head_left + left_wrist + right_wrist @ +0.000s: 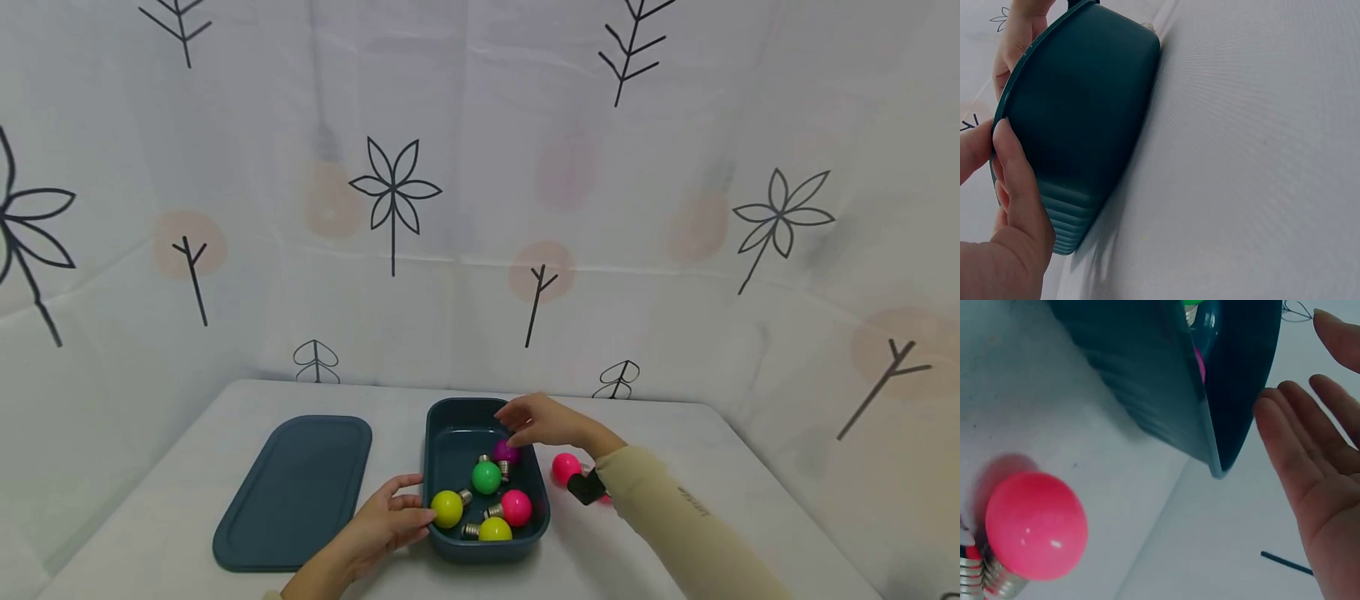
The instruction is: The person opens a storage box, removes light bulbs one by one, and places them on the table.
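On the worktop [172, 533], bin [487, 552] upright, holding purple bulb [506, 452], green bulb [486, 477], pink bulb [516, 507], two yellow bulbs [447, 508]. Left hand [386, 525]: grip pinching bin's left rim. Right hand [543, 421]: grip relaxed, nothing held, at bin's far right rim near purple bulb; rim contact unclear. Outside bin, right: loose pink bulb [566, 469], second one mostly hidden. Flat panel [296, 492] left, apart.

Bulbs [486, 477] lie in the box [483, 552], the lid [292, 492] to its left, other bulbs [566, 468] to its right
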Motion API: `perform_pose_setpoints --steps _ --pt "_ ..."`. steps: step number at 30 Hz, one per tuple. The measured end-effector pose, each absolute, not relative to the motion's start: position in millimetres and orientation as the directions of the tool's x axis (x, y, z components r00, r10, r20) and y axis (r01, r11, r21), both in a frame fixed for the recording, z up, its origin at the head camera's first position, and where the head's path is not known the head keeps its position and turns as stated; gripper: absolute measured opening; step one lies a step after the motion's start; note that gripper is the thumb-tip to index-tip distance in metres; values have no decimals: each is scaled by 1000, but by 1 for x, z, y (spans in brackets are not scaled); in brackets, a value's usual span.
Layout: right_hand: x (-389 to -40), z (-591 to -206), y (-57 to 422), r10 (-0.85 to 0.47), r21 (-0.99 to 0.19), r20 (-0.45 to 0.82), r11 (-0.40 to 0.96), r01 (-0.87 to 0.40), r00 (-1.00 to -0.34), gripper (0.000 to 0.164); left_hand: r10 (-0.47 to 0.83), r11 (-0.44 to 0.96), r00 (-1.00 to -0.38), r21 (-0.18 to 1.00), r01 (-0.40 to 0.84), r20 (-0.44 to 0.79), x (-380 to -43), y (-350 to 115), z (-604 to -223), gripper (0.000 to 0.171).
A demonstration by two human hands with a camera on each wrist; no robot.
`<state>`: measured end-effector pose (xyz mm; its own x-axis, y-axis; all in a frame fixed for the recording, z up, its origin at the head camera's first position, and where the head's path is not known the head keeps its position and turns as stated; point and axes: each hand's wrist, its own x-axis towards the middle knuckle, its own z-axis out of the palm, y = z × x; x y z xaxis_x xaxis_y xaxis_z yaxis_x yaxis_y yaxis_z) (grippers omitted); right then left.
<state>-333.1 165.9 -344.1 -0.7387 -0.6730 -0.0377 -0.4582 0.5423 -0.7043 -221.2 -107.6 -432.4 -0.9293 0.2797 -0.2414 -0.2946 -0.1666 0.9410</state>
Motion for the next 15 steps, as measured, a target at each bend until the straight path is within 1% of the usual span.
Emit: perform_pose_setpoints --steps 4,9,15 --pt "-332 -346 160 -661 -715 -83 561 -418 -746 42 279 -163 -929 941 -297 -245 -221 -108 -432 73" --pt "-333 -349 154 -646 -713 -110 581 -393 -755 43 275 -158 -929 941 -299 -249 -222 -108 -432 73" --pt "-332 -350 146 -586 -675 -182 659 -333 -789 46 272 -158 -930 942 -296 -247 -221 -107 -431 72"
